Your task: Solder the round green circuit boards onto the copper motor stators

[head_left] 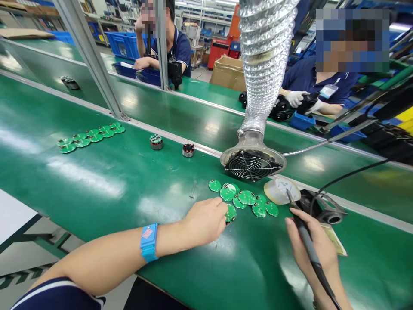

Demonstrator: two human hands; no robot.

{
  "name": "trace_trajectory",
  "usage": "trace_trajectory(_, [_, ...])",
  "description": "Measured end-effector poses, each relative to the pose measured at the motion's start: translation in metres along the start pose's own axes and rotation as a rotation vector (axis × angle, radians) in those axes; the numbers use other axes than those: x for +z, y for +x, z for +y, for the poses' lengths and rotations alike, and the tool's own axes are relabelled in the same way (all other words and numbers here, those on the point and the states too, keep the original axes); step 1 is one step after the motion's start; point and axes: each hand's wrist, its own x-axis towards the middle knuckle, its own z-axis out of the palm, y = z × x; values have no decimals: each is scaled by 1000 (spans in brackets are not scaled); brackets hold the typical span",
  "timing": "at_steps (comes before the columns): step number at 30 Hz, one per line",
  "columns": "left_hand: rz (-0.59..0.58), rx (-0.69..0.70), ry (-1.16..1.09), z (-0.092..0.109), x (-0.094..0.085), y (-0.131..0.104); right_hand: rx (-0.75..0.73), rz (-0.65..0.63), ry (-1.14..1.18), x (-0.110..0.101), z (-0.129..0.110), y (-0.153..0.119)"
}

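Observation:
My left hand (206, 221), with a blue strap (149, 242) on its wrist, is closed on the edge of a round green circuit board (230, 213). Several more round green boards (247, 197) lie loosely grouped just beyond it, some overlapping. In my right hand (318, 249) is a soldering iron (306, 239), gripped like a pen. Its tip points at the top of a pale, translucent roll (280, 190); I cannot tell whether they touch. Right of the roll stands a black soldering iron holder (322, 209), with a yellowish sponge (335, 241) partly behind my right hand.
A fume fan (250, 165) on a silver duct (266, 60) hangs over the boards. Two small motor parts (156, 142) stand near the metal rail, and a row of green boards (90, 137) lies at left. Two co-workers sit across the line.

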Motion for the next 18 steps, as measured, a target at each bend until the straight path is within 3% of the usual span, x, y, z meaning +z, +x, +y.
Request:
trace_trajectory(2, [20, -49, -70, -4, -3, 0, 17, -34, 16, -6, -17, -6])
trace_trajectory(5, [44, -110, -183, -10, -6, 2, 80, -224, 144, -11, -47, -13])
trace_trajectory(6, [43, -100, -219, -12, -6, 3, 107, -297, 212, -9, -56, -14])
trace_trajectory(10, [111, 6, -362, -17, -3, 5, 84, -327, 421, 12, -83, -16])
trace_trajectory(14, [239, 118, -448, -20, 1, 4, 60, -325, 511, 37, -90, -19])
trace_trajectory(18, [284, 333, -319, -20, 8, 3, 145, -364, 626, 47, -82, -30])
